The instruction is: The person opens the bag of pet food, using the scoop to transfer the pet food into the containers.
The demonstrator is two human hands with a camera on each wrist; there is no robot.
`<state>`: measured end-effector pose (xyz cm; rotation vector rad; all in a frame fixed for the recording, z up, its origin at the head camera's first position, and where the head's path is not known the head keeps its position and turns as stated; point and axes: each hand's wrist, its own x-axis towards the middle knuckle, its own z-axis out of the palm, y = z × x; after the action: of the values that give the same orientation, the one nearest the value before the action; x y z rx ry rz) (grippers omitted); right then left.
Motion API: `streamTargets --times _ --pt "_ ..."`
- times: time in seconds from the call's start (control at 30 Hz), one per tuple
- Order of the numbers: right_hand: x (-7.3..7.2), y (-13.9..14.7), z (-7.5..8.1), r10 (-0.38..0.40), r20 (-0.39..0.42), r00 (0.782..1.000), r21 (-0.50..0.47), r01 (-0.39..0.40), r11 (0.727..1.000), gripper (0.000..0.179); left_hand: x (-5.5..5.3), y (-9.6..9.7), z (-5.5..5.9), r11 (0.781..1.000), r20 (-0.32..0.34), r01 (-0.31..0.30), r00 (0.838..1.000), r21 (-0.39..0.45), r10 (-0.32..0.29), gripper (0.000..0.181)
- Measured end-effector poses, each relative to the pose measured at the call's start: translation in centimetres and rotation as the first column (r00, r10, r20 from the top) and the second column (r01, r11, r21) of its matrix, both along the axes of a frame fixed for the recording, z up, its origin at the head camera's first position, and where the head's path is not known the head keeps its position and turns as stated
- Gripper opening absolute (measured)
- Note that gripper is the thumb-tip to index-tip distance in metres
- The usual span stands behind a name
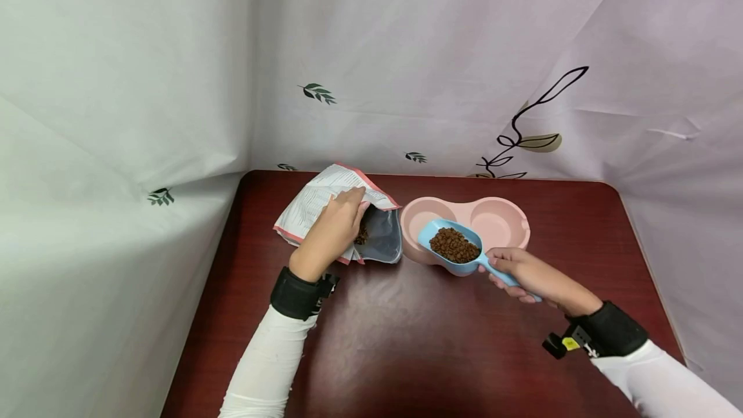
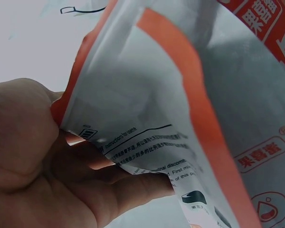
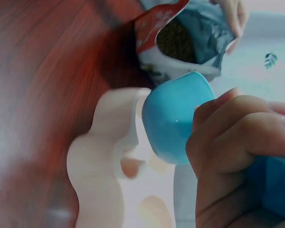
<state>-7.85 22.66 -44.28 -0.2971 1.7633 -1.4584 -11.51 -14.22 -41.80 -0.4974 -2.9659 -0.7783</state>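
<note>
Red-brown tabletop (image 1: 395, 340): right hand (image 1: 529, 276) grips pale-blue plastic scoop (image 1: 429, 229), likely stiff, best held by handle (image 1: 502, 277); left hand (image 1: 333, 228) pinches white-and-red bag (image 1: 315, 200).

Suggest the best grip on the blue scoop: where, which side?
Likely the handle, from the person's right, where the right hand holds it: it's slim and slants rightward and toward the person, away from the open pan loaded with kibble.
</note>
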Motion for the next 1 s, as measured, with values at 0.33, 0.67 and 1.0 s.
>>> streamTargets --times 0.33,0.67,1.0 --pt "-3.2 -0.1 0.3 0.043 -0.038 0.998 0.173 -0.035 0.984 0.034 0.3 0.1 -0.2 1.000 -0.024 -0.005 1.000 0.019 0.006 0.041" --pt "-4.9 -1.5 1.1 0.110 -0.108 0.988 0.358 -0.064 0.932 0.029 0.3 0.0 -0.3 1.000 -0.032 -0.002 0.999 0.015 0.003 0.043" --pt "-5.1 -2.6 1.3 0.250 -0.316 0.915 0.531 -0.047 0.846 0.027 0.3 0.0 -0.2 1.000 -0.015 -0.002 1.000 0.015 0.002 0.043"
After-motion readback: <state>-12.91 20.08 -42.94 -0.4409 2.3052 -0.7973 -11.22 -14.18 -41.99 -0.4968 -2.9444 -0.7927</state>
